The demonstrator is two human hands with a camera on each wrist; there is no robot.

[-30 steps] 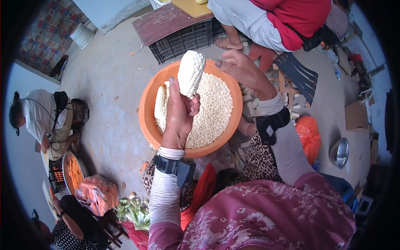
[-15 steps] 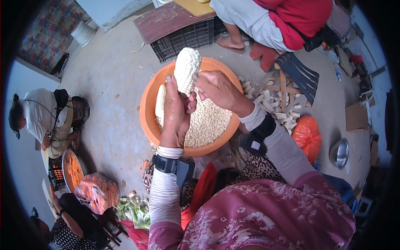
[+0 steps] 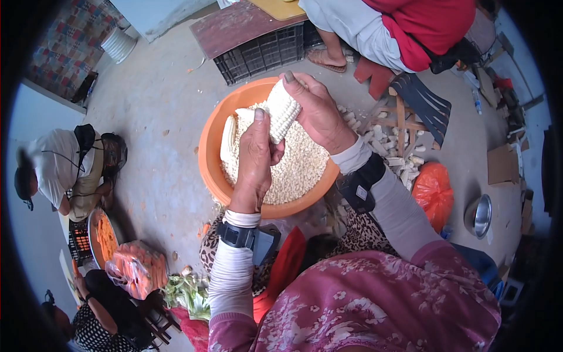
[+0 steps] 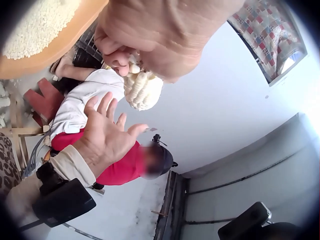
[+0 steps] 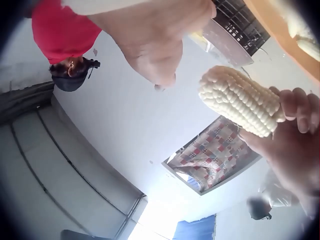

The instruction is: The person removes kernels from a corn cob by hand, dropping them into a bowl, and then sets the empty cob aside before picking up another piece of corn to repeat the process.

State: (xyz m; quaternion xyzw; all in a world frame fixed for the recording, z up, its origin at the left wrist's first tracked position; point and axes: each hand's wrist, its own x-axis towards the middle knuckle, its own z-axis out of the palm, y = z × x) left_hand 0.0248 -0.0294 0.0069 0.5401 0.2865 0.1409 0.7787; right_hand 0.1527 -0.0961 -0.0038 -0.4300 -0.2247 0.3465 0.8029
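grey floor (image 3: 158,111) surrounds an orange basin (image 3: 211,176). left grip (image 3: 252,164) is curled round one end of a cob (image 3: 284,114) above the basin; right grip (image 3: 324,117), fingers spread and holding nothing in the left wrist view, is near it. white kernels (image 3: 299,170) lie below.

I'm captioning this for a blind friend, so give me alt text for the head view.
A person's left hand holds a white corn cob above an orange basin of loose kernels, the right hand at the cob's upper end. Beyond the basin is a person in red.
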